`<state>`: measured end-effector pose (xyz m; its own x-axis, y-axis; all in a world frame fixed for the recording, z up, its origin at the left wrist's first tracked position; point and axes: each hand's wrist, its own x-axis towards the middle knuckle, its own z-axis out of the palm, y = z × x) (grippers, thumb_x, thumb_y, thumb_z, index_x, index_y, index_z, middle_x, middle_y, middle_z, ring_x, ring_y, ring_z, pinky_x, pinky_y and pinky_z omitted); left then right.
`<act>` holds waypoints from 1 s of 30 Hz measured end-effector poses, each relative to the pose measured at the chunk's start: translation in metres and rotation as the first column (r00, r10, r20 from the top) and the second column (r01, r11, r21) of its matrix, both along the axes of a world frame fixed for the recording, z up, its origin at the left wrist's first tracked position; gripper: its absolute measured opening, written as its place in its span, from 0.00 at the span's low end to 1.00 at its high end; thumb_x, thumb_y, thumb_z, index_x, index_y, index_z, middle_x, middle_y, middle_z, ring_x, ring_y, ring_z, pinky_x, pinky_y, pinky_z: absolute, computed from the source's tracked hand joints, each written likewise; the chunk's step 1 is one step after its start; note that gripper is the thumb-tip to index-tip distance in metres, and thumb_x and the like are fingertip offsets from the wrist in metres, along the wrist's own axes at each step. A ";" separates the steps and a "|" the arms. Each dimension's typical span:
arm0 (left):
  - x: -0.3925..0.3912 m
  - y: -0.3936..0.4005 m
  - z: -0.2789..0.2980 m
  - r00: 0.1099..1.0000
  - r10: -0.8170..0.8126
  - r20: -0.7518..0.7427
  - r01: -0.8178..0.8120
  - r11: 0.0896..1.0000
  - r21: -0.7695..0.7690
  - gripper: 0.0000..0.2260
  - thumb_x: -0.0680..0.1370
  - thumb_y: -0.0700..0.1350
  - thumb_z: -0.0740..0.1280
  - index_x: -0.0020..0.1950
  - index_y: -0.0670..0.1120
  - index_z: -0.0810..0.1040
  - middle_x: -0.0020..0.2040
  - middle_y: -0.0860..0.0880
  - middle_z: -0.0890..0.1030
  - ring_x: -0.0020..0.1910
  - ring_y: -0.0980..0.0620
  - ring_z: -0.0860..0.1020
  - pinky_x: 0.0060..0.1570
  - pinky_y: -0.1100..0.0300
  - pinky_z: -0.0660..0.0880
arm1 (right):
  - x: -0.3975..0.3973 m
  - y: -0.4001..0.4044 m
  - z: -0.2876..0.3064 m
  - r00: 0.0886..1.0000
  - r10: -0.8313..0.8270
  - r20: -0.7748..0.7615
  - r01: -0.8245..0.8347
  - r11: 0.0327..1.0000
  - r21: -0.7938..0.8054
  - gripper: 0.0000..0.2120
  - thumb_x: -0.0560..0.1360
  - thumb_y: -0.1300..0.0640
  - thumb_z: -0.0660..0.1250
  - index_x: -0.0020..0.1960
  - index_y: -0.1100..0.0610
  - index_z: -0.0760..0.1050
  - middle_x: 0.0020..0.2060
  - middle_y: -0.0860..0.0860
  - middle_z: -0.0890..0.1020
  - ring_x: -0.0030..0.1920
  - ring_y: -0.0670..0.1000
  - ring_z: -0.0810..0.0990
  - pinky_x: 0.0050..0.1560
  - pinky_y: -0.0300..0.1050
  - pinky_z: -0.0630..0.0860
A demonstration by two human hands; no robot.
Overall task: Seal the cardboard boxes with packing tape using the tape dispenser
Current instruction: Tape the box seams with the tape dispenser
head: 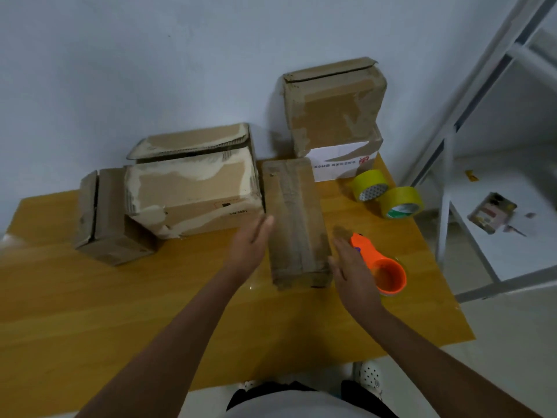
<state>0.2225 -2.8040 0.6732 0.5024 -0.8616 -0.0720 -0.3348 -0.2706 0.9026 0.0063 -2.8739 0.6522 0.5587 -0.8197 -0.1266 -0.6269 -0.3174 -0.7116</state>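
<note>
Between the person's two outstretched hands, a narrow cardboard box lies flat on a yellow wooden table, its long side pointing away from the body. The left hand is flat and spread, fingers straight, set just beside the box's left wall; whether it touches the cardboard cannot be told. The right hand is likewise flat with fingers straight, held at the box's right near corner, gripping nothing. The two palms face each other across the box, as if to square it up or steady it before taping.

Just beyond the right hand, partly hidden behind it, the orange tape dispenser rests on the table, within easy reach for the next step. Further out past the right hand, two rolls of yellow tape sit side by side near the table's far right edge.

Beyond the left hand stands a larger, worn box with its top flap raised, and left of that a small box with a gaping seam. Far ahead of the right hand, another battered box is stacked on a white carton against the wall. These seem to wait their turn for sealing.

To the right of the table, a white metal rack stands on the floor.
</note>
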 end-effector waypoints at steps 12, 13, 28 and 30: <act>-0.025 0.077 -0.064 0.379 0.417 -0.826 -0.295 0.901 0.319 0.14 0.80 0.52 0.65 0.59 0.44 0.77 0.54 0.50 0.81 0.55 0.53 0.79 0.58 0.56 0.73 | 0.029 0.016 -0.025 0.744 0.484 -0.460 -0.639 0.715 -0.282 0.35 0.79 0.64 0.54 0.79 0.46 0.43 0.78 0.43 0.42 0.78 0.48 0.36 0.76 0.47 0.34; -0.025 0.078 -0.063 0.414 0.398 -0.819 -0.299 0.909 0.291 0.10 0.80 0.49 0.67 0.56 0.44 0.78 0.50 0.50 0.81 0.54 0.52 0.80 0.56 0.57 0.74 | 0.029 0.016 -0.026 0.747 0.473 -0.468 -0.637 0.710 -0.300 0.36 0.77 0.66 0.55 0.79 0.46 0.44 0.78 0.43 0.43 0.78 0.48 0.37 0.76 0.47 0.34; -0.030 0.079 -0.075 0.564 0.378 -0.734 -0.410 0.900 0.149 0.05 0.79 0.44 0.70 0.44 0.44 0.79 0.37 0.52 0.81 0.40 0.56 0.80 0.46 0.64 0.77 | 0.030 0.010 -0.032 0.745 0.451 -0.491 -0.651 0.651 -0.390 0.34 0.75 0.61 0.66 0.77 0.43 0.59 0.77 0.47 0.61 0.76 0.53 0.60 0.71 0.53 0.61; -0.028 0.078 -0.075 0.568 0.366 -0.738 -0.386 0.910 0.154 0.05 0.79 0.44 0.70 0.45 0.44 0.79 0.38 0.52 0.81 0.41 0.56 0.80 0.46 0.64 0.77 | 0.036 0.001 -0.026 0.732 0.450 -0.511 -0.663 0.643 -0.384 0.30 0.76 0.46 0.66 0.76 0.43 0.60 0.76 0.47 0.64 0.73 0.53 0.64 0.65 0.54 0.67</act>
